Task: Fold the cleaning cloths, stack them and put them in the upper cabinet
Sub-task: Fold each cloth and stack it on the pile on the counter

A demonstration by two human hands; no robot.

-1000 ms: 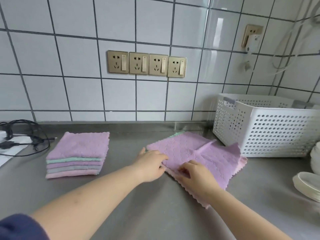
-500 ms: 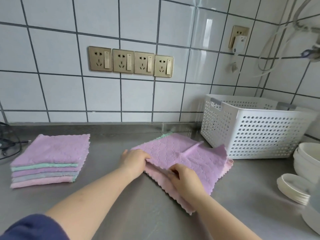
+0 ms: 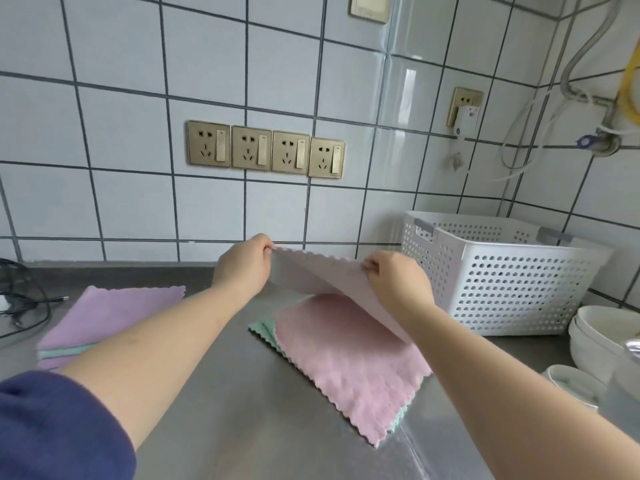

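The person is working through the folding step: a lilac cloth point(image 3: 322, 275) is being held up off the desk point(image 3: 242, 393), taken from the unfolded pile near the back edge, beside the white perforated basket point(image 3: 502, 271). The left hand point(image 3: 244, 265) is pinching one top corner between thumb and curled fingers, and the right hand point(image 3: 394, 275) is pinching the other corner the same way, so the cloth's top edge is stretching taut between them while the rest is sloping down toward the person. Both forearms are reaching forward and slightly upward, wrists raised above the desk, the hands set apart along that one edge.

Below the lifted cloth, a pink cloth point(image 3: 349, 365) is lying flat and unfolded, with a green cloth point(image 3: 265, 329) peeking out under its far-left and near corners. The folded stack point(image 3: 114, 313) is sitting toward the left edge of the desk, well apart from the loose ones; its lower layers are partly hidden by the left arm, so how many it holds is probably not countable here.

The next move likely calls for bringing the pinched edge over to meet the opposite edge, corners matched, before laying it down. White bowls point(image 3: 602, 334) are standing at the right edge.
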